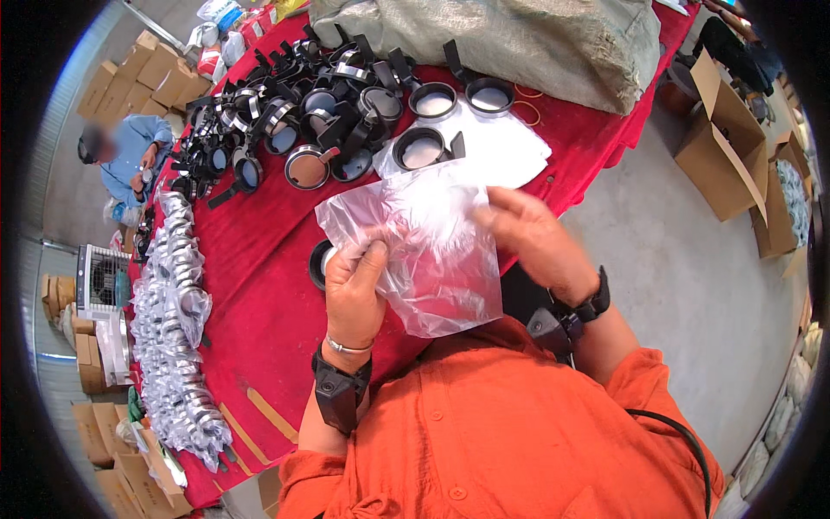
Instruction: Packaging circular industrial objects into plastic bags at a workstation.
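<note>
A clear plastic bag (445,290) spreads out in front of my chest, its surface shining with glare. My left hand (356,281) pinches the bag's left side between thumb and fingers. At the bag's upper right edge is my right hand (540,242), its fingertips smeared by motion, so whether they grip the film cannot be made out. Just beyond the bag, a round black-rimmed part (420,149) with a flat black tab rests on white sheets (510,151). Another black ring (320,264) is partly hidden behind my left hand.
A heap of similar round parts (307,112) covers the far left of the red cloth (251,285). Bagged parts (173,346) line its left edge. A large woven sack (510,43) lies at the back. Open cartons (718,147) stand at right; another person (134,156) sits at far left.
</note>
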Motion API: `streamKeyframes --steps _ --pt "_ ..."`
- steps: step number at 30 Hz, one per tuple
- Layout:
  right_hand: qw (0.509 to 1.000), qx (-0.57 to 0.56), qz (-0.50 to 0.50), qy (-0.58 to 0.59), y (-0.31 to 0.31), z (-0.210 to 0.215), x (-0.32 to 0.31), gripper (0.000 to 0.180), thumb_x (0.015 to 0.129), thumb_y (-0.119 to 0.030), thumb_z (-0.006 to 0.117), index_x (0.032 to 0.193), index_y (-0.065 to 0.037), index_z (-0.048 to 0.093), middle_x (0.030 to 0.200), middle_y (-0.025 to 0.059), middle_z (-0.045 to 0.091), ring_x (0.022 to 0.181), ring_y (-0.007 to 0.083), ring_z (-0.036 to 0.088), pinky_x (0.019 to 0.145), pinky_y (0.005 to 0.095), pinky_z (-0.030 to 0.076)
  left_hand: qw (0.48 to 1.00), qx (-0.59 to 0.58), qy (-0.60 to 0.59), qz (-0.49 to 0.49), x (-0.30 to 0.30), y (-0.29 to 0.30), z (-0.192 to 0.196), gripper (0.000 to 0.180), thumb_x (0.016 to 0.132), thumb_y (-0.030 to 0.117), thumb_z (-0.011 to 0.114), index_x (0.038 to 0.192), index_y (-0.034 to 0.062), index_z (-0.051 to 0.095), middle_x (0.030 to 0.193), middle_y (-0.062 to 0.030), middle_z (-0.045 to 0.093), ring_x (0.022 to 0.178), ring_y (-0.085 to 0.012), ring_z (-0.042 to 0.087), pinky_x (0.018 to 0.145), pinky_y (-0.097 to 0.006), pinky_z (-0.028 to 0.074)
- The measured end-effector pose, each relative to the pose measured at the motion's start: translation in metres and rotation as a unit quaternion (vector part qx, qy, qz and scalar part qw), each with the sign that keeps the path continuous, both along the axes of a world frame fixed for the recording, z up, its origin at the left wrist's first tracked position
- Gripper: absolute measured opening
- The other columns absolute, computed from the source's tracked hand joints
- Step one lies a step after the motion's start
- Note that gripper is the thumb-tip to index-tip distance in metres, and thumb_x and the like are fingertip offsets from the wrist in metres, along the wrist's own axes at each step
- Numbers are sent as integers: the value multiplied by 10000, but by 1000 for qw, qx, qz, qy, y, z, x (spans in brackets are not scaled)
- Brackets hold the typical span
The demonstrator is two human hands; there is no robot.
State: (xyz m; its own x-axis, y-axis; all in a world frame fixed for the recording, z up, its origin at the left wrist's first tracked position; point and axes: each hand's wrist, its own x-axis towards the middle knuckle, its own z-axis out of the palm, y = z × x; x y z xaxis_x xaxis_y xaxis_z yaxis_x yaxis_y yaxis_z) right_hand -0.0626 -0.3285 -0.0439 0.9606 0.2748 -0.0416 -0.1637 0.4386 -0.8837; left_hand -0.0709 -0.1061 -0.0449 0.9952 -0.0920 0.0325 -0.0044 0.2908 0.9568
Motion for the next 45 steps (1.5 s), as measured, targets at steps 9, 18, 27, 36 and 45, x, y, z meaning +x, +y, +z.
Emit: streamKeyframes --steps 9,18,27,36,45 --pt "997 -21 -68 -36 18 -6 -7 123 865 -156 646 774 -77 618 674 -101 503 577 -1 403 501 185 306 922 278 -142 227 -7 7 24 108 908 101 562 977 21 539 828 15 538 667 -46 465 570 -186 386" --pt "999 -12 8 -41 29 -2 -20 264 947 -271 529 764 -91 587 653 -108 451 569 -4 364 482 180 271 898 369 -232 -60 -17 -27 29 188 816 93 638 740 1 494 591 -57 464 525 -116 429 478 -291 367" --pt "958 255 65 110 6 3 -26 119 933 -196 520 934 -77 529 719 -28 551 589 58 504 434 196 369 884 437 -164 -15 -35 1 4 154 810 62 597 717 11 486 621 -171 472 542 -330 484 502 -366 387" --pt "990 131 -46 14 -4 -9 -26 140 929 -193 526 867 -68 537 661 -30 506 494 47 427 407 190 307 651 707 -267 75 -26 68 19 107 754 73 635 821 13 575 832 -142 573 708 -330 564 639 -377 463" --pt "997 58 -42 4 7 -6 -26 135 933 -210 529 876 -95 570 680 -40 549 536 44 481 435 181 334 771 546 -317 -77 -10 38 55 308 776 -21 551 1081 -35 589 1113 -184 592 1028 -334 584 891 -340 474"
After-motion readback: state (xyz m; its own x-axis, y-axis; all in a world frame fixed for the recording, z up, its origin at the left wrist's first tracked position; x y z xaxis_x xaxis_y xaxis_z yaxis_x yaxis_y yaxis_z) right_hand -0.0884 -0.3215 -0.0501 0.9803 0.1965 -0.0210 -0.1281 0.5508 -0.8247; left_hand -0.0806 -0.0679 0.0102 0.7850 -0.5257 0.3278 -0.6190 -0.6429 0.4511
